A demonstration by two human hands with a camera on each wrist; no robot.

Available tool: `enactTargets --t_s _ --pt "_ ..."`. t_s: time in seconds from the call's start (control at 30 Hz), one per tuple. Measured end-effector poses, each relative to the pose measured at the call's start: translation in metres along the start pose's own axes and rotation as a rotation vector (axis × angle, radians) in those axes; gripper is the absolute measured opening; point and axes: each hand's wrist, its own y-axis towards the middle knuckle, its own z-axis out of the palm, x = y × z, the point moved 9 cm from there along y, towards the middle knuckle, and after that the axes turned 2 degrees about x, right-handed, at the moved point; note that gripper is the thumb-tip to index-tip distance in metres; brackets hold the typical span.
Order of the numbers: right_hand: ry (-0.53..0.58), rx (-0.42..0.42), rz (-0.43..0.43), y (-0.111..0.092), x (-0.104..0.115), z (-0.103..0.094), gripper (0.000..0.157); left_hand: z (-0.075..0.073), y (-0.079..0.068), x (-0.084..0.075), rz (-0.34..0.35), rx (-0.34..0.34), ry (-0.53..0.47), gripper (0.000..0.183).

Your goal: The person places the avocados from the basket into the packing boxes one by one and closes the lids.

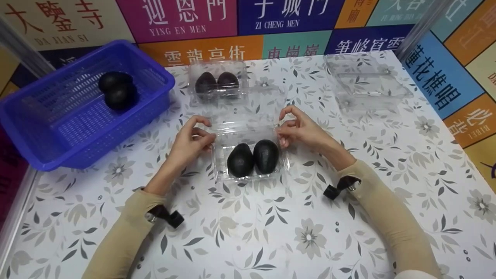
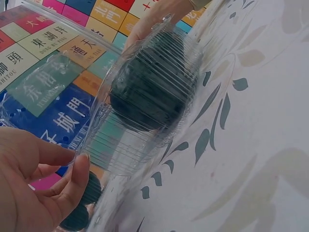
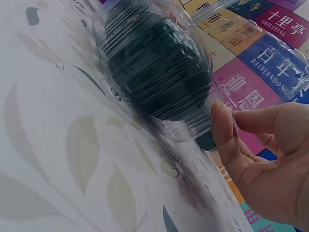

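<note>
The left hand (image 1: 190, 141) pinches the box's (image 1: 222, 158) edge at its 10 o'clock, by the hinge (image 1: 248, 126). The box sits open on the bench (image 1: 263, 217), lid (image 1: 248, 110) back toward 12, two avocados (image 1: 241, 160) inside. The right hand (image 1: 300, 130) pinches the edge at 2 o'clock. Thin plastic probably flexes easily, so keep both pinches light and level.

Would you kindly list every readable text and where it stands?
"大鑒寺 DA JIAN SI": cream panel
"迎恩門 YING EN MEN": magenta panel
"子城門 ZI CHENG MEN": navy panel
"雲龍…街": orange panel, third character unclear
"東崗嶺": teal panel
"蓮花樵唱": blue panel
"必背 BIBEI": orange panel
"東湖坪 DONG HU PING": cream panel
"獅頭 SHITOU": cream panel
"北門": orange panel
"十里亭 SHILITING": magenta panel
Other panel texts are cropped, covered or blurred.
</note>
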Motion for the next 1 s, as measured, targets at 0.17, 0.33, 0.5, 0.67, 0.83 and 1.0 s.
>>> enactTargets --t_s 0.17,0.33,0.5,0.67,0.83,1.0 --pt "-0.003 -0.018 0.004 0.0003 -0.0008 -0.0020 0.028 -0.0003 0.0009 -0.0005 0.018 -0.012 -0.001 0.029" --pt "-0.019 -0.031 0.009 0.0007 -0.0022 -0.0041 0.026 -0.0011 0.0012 -0.0001 0.018 -0.032 0.001 0.025" --pt "-0.018 -0.021 0.001 0.0010 -0.0025 -0.0040 0.027 -0.0017 0.0024 0.0031 0.006 -0.027 -0.013 0.024" --pt "-0.019 -0.021 -0.006 -0.0004 -0.0009 -0.0036 0.022 -0.0024 0.0035 0.0054 -0.008 -0.025 -0.031 0.024" --pt "-0.029 -0.043 -0.005 -0.0005 -0.0002 -0.0053 0.016 -0.0030 0.0036 0.0045 -0.011 -0.031 -0.063 0.019" --pt "0.032 -0.055 0.022 -0.0005 -0.0016 -0.0063 0.010 -0.0035 0.0038 0.0074 -0.052 -0.019 -0.156 0.014"
